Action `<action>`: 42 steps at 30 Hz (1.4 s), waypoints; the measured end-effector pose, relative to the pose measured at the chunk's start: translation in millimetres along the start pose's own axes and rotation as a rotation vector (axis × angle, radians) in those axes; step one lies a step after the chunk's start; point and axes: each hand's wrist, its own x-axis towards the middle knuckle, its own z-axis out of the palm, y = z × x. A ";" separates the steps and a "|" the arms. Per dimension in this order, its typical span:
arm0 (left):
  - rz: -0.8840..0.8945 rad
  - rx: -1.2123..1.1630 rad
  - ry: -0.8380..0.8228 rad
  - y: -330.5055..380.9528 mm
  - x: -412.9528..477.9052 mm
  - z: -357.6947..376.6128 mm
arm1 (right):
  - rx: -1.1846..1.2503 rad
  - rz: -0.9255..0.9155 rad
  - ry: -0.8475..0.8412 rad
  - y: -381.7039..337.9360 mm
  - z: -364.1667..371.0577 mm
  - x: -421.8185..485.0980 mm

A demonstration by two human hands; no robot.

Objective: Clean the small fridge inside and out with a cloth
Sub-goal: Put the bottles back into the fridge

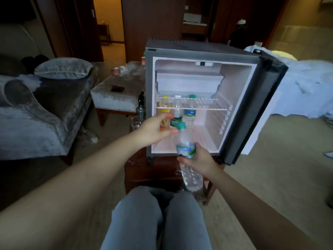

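Fridge point(234, 83): centre, on a dark wooden tabletop point(153, 170); door point(261, 109) swung wide to the right.
Stock: three bottles point(190, 114) upright at far left, under the wire shelf point(207, 103).
Right hand point(200, 161): wrapped round a teal-capped bottle point(185, 141) at the near sill.
Left hand point(155, 129): thumb and fingers spread toward the yellow bottle point(164, 105); contact unclear.
Cloth: not in view.
Recommendation: empty the interior fully and lift bottles clear of the shelf before wiping.

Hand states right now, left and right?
Left hand: open, reaching toward green-labelled bottle.
Right hand: grips teal-capped water bottle.
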 end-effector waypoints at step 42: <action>-0.220 -0.021 -0.124 -113.9 87.4 90.7 | 0.008 0.225 0.399 81.2 -17.2 175.2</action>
